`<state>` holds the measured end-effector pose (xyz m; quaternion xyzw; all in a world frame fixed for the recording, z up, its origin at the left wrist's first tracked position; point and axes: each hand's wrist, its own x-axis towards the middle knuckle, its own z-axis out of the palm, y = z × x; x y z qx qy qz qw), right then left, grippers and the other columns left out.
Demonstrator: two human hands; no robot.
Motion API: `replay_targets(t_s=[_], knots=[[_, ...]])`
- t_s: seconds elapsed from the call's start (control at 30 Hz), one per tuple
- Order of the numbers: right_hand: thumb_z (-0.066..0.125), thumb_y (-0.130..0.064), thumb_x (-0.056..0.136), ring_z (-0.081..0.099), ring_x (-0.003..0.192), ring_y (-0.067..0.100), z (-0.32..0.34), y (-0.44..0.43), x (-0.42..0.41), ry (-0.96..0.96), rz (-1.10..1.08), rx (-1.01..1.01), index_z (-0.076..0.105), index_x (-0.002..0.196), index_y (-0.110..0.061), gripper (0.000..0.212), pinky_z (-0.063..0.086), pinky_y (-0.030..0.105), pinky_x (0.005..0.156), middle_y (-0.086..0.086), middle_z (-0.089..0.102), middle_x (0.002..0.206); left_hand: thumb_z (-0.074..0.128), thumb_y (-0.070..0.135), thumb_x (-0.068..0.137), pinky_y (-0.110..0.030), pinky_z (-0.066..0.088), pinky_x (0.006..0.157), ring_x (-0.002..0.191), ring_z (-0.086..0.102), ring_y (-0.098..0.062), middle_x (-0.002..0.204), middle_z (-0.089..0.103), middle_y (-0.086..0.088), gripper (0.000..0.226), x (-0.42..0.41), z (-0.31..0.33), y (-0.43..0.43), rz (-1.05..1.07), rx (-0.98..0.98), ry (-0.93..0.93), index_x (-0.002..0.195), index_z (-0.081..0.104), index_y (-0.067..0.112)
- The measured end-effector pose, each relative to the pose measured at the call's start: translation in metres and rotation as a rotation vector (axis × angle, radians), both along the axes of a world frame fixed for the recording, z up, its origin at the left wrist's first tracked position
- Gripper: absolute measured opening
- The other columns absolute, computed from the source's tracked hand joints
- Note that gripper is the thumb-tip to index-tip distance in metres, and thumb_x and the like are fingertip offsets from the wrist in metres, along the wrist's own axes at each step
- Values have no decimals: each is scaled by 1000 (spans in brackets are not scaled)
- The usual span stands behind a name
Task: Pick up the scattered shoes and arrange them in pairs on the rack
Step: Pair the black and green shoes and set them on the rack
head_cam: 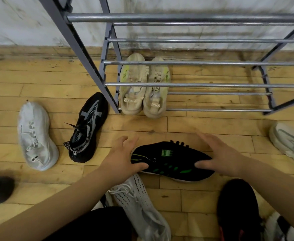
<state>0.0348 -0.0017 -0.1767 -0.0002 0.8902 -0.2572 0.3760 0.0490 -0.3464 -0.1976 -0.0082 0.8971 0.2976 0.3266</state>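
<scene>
Left hand (123, 157) and right hand (224, 157) bracket the black-and-green shoe (170, 162), fingers (205, 138) spread, apparently to carry it level to the rack (195, 85).

Black-green shoe (172, 160) on floor (195, 124) in front of rack (177, 63), lying sideways to it. Left hand (123, 153) at one end, right hand (224, 157) at other; thumbs on upper, fingers straight, spread. Beige pair (135, 101) side by side in rack's bottom tier, left end. Black-grey shoe (89, 129) just left of rack; white shoe (36, 136) further left.
</scene>
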Motion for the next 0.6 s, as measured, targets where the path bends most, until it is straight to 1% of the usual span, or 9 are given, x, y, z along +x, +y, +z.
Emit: replay_targets(t_s=[0.07,0.13,0.2,0.27,0.33,0.4,0.47,0.5,0.6], knots=[[86,-54,71,21,151,21,-12,-1,13,61,142,75,-1,161,-47,125,31,42,121,-9,16,168,76,65,76,-41,30,120,151,23,-25,169,8,7,109,-3,-5,0,-150,-26,30,158,5,50],[85,-51,71,18,149,21,-20,-6,22,125,232,144,-6,160,-45,127,29,41,121,-8,16,167,78,59,77,-41,26,123,154,19,-23,169,18,5,110,-5,-8,2,-219,-3,24,160,7,47],[83,-48,75,15,148,20,-22,-10,29,167,272,163,-10,160,-44,126,24,37,121,-8,17,165,81,51,77,-39,25,122,152,23,-21,165,28,8,109,-6,-11,5,-244,45,4,161,13,43],[79,-47,76,14,147,19,-22,-11,34,183,332,155,-17,158,-47,126,22,37,122,-8,16,164,82,51,73,-41,29,121,146,30,-23,160,34,13,108,-5,-15,4,-268,59,1,160,18,44],[74,-45,77,16,148,21,-22,-10,40,230,427,181,-30,150,-53,127,27,43,122,-6,12,165,81,54,68,-42,30,120,145,30,-22,159,32,16,110,-3,-18,1,-262,67,-4,158,19,48],[69,-42,81,20,147,21,-25,-9,47,292,462,216,-38,143,-54,124,31,43,120,-6,13,165,84,50,69,-40,26,123,150,22,-20,162,27,16,112,0,-17,0,-224,87,-15,159,19,45],[69,-44,82,24,144,18,-23,-11,49,326,440,202,-34,146,-54,122,33,39,119,-7,18,164,86,47,68,-40,22,124,153,17,-16,163,27,15,115,3,-13,2,-148,131,-2,160,19,44],[70,-46,82,27,143,17,-18,-14,48,327,426,179,-27,151,-52,119,33,37,119,-8,22,163,87,48,67,-40,23,124,153,18,-14,162,29,16,115,4,-7,3,-109,149,17,160,19,44],[72,-56,82,32,142,12,12,-27,37,354,385,71,2,161,-46,106,29,30,119,-12,33,160,90,46,66,-35,34,118,139,36,-5,146,39,26,114,0,18,-8,-10,171,111,158,23,47]])
